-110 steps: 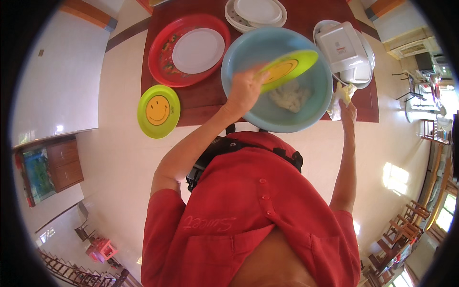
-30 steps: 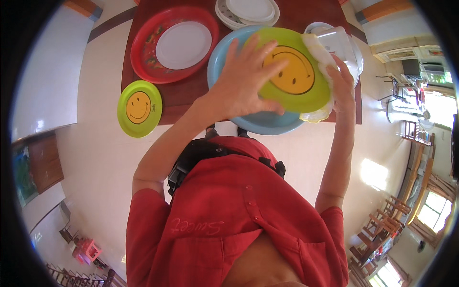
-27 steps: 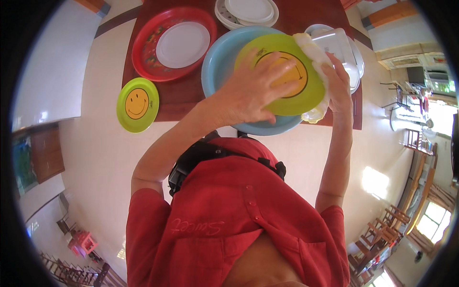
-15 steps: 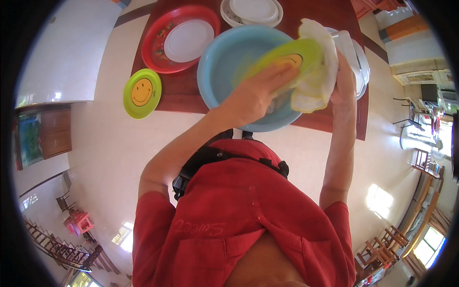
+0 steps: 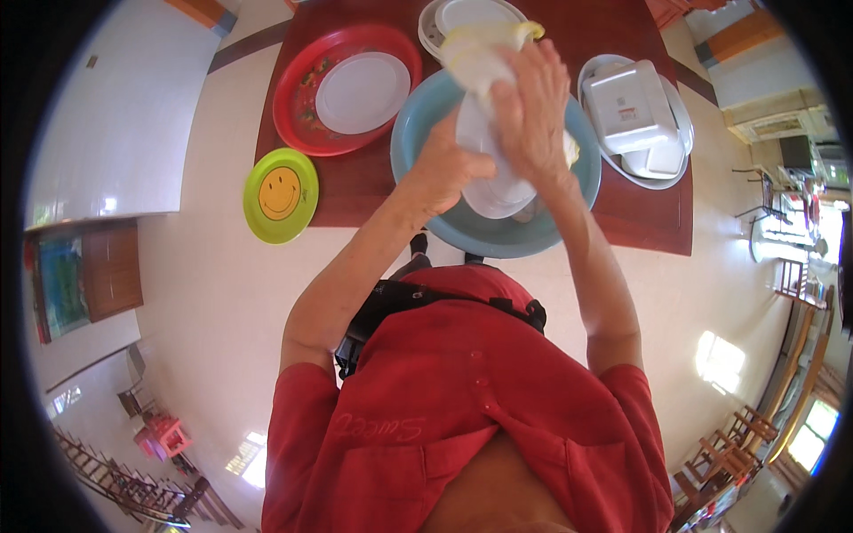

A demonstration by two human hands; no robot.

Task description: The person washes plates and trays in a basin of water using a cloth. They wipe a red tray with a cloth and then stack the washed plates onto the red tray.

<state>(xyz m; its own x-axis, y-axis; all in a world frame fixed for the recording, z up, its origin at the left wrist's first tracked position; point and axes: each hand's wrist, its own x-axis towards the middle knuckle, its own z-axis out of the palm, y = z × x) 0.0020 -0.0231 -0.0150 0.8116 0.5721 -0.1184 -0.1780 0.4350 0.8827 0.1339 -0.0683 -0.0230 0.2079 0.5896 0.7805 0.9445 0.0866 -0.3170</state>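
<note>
My left hand [image 5: 447,169] grips a plate [image 5: 499,197] by its left edge, thumb laid over the pale underside now facing up. It is tilted above a light-blue basin [image 5: 410,200] at the table's near edge. Across the plate's upper right part, my right hand [image 5: 536,115] presses a white cloth with yellow edging [image 5: 480,58]. Its fingers point away from me, and the cloth bunches out beyond them, somewhat blurred. Another bit of yellow-edged cloth shows right of my right wrist. My hands hide much of the basin's inside.
A green smiley-faced plate [image 5: 281,195] overhangs the table's left edge. Behind it, a red basin [image 5: 286,111] holds a white plate [image 5: 362,93]. White plates [image 5: 471,12] are stacked at the back. White dishes [image 5: 631,107] fill an oval bowl on the right of the dark-red table [image 5: 635,213].
The plate in my left hand has turned from its green smiley face to its pale underside. My right hand and the cloth have moved left, over the basin and onto the plate.
</note>
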